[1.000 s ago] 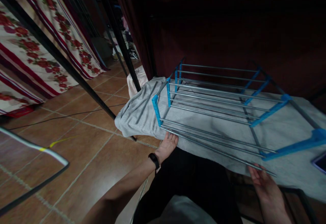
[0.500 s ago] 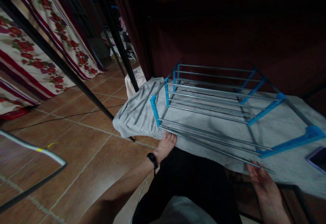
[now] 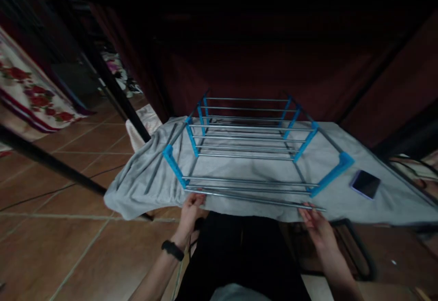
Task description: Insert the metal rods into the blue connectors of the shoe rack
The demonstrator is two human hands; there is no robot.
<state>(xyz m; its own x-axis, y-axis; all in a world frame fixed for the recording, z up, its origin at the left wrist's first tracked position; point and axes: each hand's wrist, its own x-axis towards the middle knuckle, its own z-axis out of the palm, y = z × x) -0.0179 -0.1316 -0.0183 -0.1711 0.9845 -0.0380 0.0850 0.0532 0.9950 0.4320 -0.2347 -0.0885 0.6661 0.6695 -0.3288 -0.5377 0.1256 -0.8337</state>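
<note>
A metal rack with blue plastic brackets (image 3: 330,178) and several thin rods lies on a grey cloth (image 3: 236,167). Along its near side runs a metal rod (image 3: 249,198), slightly slanted, its right end sticking out past the rack. My left hand (image 3: 190,206), with a black band on the wrist, has its fingers closed on this rod near the left end, beside the corner of a blue bracket (image 3: 176,168). Toward the other end, my right hand (image 3: 317,226) pinches the rod between thumb and fingers, palm turned up.
A phone (image 3: 366,184) lies on the cloth right of the rack. Another grey tube (image 3: 151,180) rests on the cloth's left part. Black frame posts (image 3: 116,93) stand at left, near a floral curtain (image 3: 41,95). Below at right is a black metal frame (image 3: 359,246).
The view has turned right, so the rack and both hands appear further left and the phone shows fully. Both hands remain on the rod along the near side.
</note>
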